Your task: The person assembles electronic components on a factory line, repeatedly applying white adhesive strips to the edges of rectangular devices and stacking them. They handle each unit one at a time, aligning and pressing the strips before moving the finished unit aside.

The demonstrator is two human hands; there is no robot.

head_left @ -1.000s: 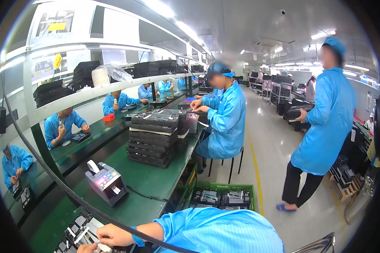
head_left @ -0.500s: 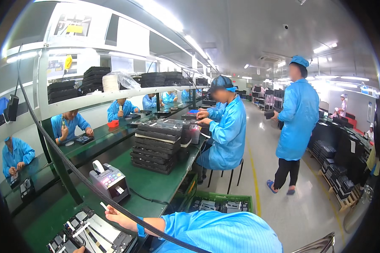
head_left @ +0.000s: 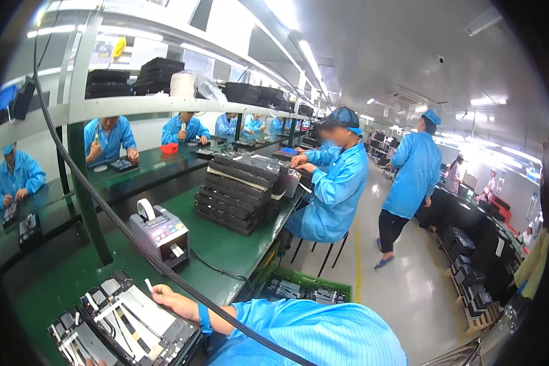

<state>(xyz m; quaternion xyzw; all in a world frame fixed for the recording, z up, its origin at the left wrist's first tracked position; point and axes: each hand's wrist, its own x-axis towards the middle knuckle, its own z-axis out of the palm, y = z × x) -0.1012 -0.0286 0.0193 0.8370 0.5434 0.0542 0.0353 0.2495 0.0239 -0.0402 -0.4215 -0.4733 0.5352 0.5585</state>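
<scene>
Clock centred on your right hand [head_left: 175, 302], twelve toward the top of the view.

Right grip: narrow, thumb and fingers pinching a short white strip [head_left: 149, 285], which points up and out toward ten. Blue band [head_left: 205, 319] on that wrist.

Left hand [head_left: 95, 362]: only fingertips show at the lower edge, near eight. You cannot tell from this view whether that grip is wide, narrow or holding anything.

Opened device [head_left: 145, 313]: flat, dark frame, pale panels and white strips across it; lies on the green desk [head_left: 210, 268] between eight and nine, just beside your right hand. A second device [head_left: 84, 343], similar, sits farther out on the same bearing, close alongside the first.

Tape dispenser [head_left: 160, 235]: grey, near twelve, white roll on top, a pale piece showing at its front. Stack of black units [head_left: 232, 198]: one o'clock, beyond the dispenser. Seated co-worker [head_left: 338, 192]: two o'clock, blue coat, hands raised over the desk. Green crate [head_left: 346, 293]: three o'clock, flat parts inside. Black braided cable [head_left: 107, 208] crosses the view in front of your right forearm.
</scene>
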